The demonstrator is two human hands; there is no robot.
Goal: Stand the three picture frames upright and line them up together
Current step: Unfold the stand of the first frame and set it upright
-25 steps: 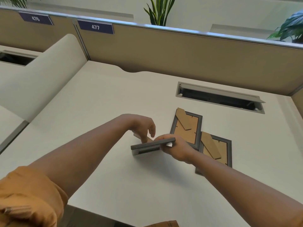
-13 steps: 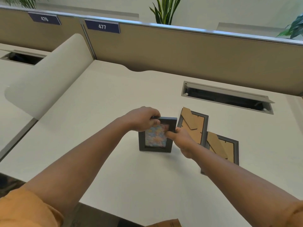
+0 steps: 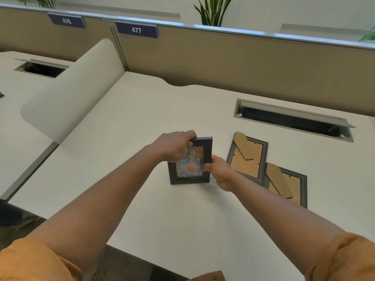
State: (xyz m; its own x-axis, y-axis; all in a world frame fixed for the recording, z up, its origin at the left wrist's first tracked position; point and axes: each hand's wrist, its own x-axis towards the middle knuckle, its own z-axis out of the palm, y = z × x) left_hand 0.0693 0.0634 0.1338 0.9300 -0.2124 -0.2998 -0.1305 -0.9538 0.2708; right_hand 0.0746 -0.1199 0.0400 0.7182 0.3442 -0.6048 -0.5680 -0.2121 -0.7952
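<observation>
A dark picture frame with a colourful flower picture stands upright on the white desk, its bottom edge on the surface. My left hand grips its top left corner. My right hand holds its right edge. To the right, a second frame lies face down, showing its brown cardboard back and stand. A third frame lies face down beside it, overlapping its lower right corner; my right forearm covers part of it.
A cable slot with an open lid is set into the desk behind the frames. A tan partition wall closes the back of the desk, and a curved white divider stands at the left. The desk's front edge runs near my arms.
The frame was flat and held edge-on a second ago. It has been turned upright with its picture facing me and now rests on the desk, both hands still on it.
</observation>
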